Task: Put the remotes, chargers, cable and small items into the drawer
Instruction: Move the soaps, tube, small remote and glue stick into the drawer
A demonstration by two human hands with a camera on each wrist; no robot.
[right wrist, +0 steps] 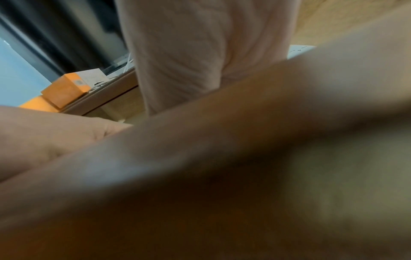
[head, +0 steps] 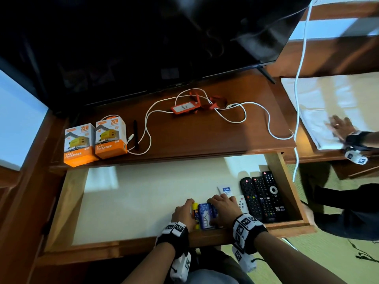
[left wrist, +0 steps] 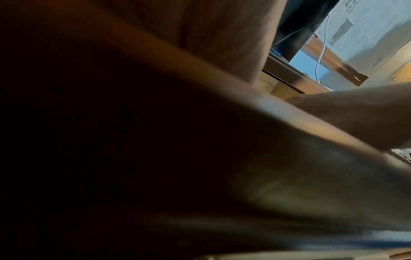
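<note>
Your left hand (head: 183,214) and right hand (head: 223,212) both sit low in the open wooden drawer (head: 67,203), at its front edge. Between them stands a small blue patterned box (head: 206,216); your right-hand fingers curl over its top, and your left hand wraps the yellow-capped stick (head: 195,214) beside it. Just right of your right hand lie a small white remote (head: 242,203) and three black remotes (head: 263,196), with a white sachet (head: 225,190) beyond your knuckles. Farther off, on the brown wooden table (head: 205,136), a white cable (head: 235,117) loops around an orange card holder (head: 183,107); two orange-and-white charger boxes (head: 95,140) stand far to the left of your left hand.
</note>
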